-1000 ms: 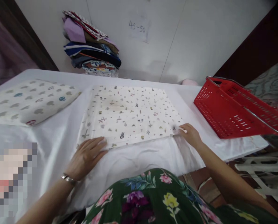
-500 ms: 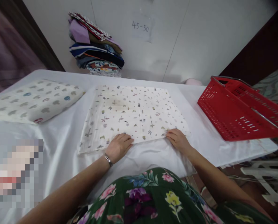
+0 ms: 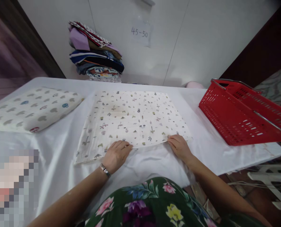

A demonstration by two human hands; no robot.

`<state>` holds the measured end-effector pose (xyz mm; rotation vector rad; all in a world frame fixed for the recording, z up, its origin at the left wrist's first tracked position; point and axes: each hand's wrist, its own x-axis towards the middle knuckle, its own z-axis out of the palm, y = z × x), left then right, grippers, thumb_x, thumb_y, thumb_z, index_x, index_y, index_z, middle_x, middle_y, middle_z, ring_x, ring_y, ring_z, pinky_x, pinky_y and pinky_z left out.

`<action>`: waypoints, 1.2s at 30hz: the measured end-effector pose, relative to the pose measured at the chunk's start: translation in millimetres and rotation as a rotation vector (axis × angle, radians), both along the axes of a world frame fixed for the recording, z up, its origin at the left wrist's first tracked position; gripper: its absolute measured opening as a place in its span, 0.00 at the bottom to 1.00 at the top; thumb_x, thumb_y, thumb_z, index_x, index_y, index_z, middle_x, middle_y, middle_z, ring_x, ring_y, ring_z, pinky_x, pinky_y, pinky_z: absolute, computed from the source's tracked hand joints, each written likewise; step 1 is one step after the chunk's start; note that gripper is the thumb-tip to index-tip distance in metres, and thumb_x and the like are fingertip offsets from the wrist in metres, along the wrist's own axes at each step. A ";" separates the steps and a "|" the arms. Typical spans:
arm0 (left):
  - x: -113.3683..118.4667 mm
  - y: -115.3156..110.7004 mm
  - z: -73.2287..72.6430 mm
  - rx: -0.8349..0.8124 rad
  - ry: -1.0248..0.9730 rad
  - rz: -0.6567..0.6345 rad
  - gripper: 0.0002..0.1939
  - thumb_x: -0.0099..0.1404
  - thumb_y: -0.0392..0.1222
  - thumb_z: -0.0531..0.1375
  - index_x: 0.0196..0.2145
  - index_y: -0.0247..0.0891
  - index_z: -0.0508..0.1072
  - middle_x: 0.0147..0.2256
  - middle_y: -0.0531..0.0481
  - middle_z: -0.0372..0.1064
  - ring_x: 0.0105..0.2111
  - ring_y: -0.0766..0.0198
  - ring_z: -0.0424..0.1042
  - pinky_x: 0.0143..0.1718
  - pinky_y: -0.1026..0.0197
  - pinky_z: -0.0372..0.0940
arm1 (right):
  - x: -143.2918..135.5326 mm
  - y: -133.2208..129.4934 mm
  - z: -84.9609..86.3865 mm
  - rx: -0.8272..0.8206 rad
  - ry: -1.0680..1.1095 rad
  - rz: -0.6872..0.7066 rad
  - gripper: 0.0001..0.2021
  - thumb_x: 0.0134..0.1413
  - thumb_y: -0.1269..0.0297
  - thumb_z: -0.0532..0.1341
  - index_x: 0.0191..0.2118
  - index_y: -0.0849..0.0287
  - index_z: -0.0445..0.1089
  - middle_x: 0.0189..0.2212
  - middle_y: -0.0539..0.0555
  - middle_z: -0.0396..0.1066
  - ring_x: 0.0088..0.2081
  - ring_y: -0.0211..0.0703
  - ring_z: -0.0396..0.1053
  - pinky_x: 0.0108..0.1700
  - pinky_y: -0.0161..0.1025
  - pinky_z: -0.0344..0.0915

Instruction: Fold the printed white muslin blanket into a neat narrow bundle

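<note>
A folded white cloth (image 3: 131,119) with small printed plants and figures lies flat in front of me. My left hand (image 3: 117,155), with a metal bracelet at the wrist, pinches its near edge left of the middle. Near the right corner my right hand (image 3: 179,146) has the same edge between thumb and fingers. Between the two hands that edge curves slightly and looks a little raised. The fingertips are partly hidden.
The table has a white satiny cover (image 3: 150,167). Another folded white cloth (image 3: 43,108) with mushroom-like prints lies on the left. A red plastic basket (image 3: 239,116) stands on the right. Folded fabrics (image 3: 96,60) are piled at the back against the wall. A blurred patch hides the lower left.
The view has tilted up slightly, so the things sit lower in it. Both hands stay on the cloth's near edge, which now bows a little more between them.
</note>
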<state>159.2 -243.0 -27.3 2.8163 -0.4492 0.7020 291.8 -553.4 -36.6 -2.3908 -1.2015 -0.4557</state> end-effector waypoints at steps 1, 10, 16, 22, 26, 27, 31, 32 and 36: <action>0.0 0.2 -0.3 0.014 -0.010 0.003 0.10 0.65 0.36 0.52 0.38 0.40 0.74 0.35 0.48 0.72 0.35 0.62 0.68 0.38 0.58 0.64 | -0.5 0.3 -0.2 -0.010 -0.001 0.000 0.10 0.61 0.67 0.52 0.39 0.56 0.71 0.37 0.56 0.70 0.39 0.46 0.66 0.42 0.46 0.65; 0.4 0.2 1.6 0.083 -0.017 0.039 0.10 0.64 0.35 0.53 0.36 0.41 0.74 0.32 0.49 0.71 0.33 0.63 0.68 0.36 0.58 0.63 | -2.8 0.2 -4.0 -0.015 -0.006 -0.014 0.09 0.61 0.67 0.53 0.39 0.56 0.71 0.37 0.57 0.70 0.40 0.46 0.66 0.42 0.46 0.64; -0.2 -1.8 -2.0 0.081 -0.028 0.019 0.11 0.64 0.33 0.51 0.35 0.38 0.73 0.30 0.47 0.71 0.32 0.62 0.68 0.35 0.58 0.63 | -0.4 -2.2 -10.3 -0.057 0.017 0.037 0.10 0.60 0.66 0.53 0.41 0.55 0.71 0.39 0.56 0.70 0.41 0.48 0.67 0.45 0.49 0.65; 1.0 -2.6 -4.4 0.106 -0.014 0.013 0.12 0.62 0.30 0.50 0.31 0.38 0.72 0.33 0.46 0.71 0.33 0.62 0.68 0.36 0.58 0.63 | -0.9 1.3 -5.2 0.037 0.085 0.007 0.09 0.60 0.67 0.53 0.39 0.56 0.70 0.39 0.56 0.70 0.41 0.46 0.66 0.45 0.46 0.65; 2.5 -2.7 -6.5 0.113 -0.026 -0.012 0.13 0.61 0.28 0.50 0.28 0.38 0.73 0.36 0.47 0.72 0.34 0.61 0.68 0.36 0.57 0.63 | -1.6 4.5 -4.6 0.031 0.091 -0.012 0.09 0.60 0.67 0.53 0.39 0.56 0.70 0.39 0.56 0.70 0.42 0.47 0.66 0.45 0.46 0.65; 2.5 -2.8 -6.8 0.107 -0.028 -0.019 0.13 0.61 0.28 0.50 0.28 0.38 0.73 0.37 0.47 0.72 0.35 0.60 0.68 0.37 0.56 0.63 | -1.7 4.7 -4.9 0.022 0.086 -0.011 0.09 0.60 0.67 0.53 0.39 0.56 0.70 0.39 0.56 0.70 0.42 0.47 0.66 0.45 0.47 0.65; -0.1 -3.9 -4.6 0.074 0.018 -0.029 0.12 0.61 0.29 0.51 0.33 0.38 0.73 0.40 0.46 0.71 0.38 0.58 0.67 0.39 0.55 0.63 | -1.7 3.7 -5.3 0.012 0.072 0.008 0.08 0.59 0.69 0.53 0.39 0.57 0.69 0.40 0.56 0.70 0.43 0.46 0.66 0.46 0.46 0.64; -0.8 -4.4 -3.6 0.069 0.035 -0.027 0.11 0.61 0.31 0.52 0.35 0.38 0.73 0.41 0.45 0.71 0.39 0.57 0.67 0.39 0.54 0.63 | -1.7 3.3 -5.3 0.011 0.071 0.015 0.08 0.59 0.69 0.53 0.38 0.57 0.69 0.40 0.56 0.70 0.43 0.46 0.66 0.46 0.46 0.64; -0.1 -7.3 -1.3 0.081 0.080 -0.033 0.09 0.64 0.40 0.53 0.37 0.38 0.72 0.43 0.45 0.69 0.40 0.56 0.67 0.41 0.53 0.62 | -1.6 3.1 -5.4 -0.009 0.069 0.035 0.08 0.59 0.71 0.52 0.37 0.57 0.69 0.40 0.56 0.70 0.43 0.46 0.66 0.46 0.46 0.64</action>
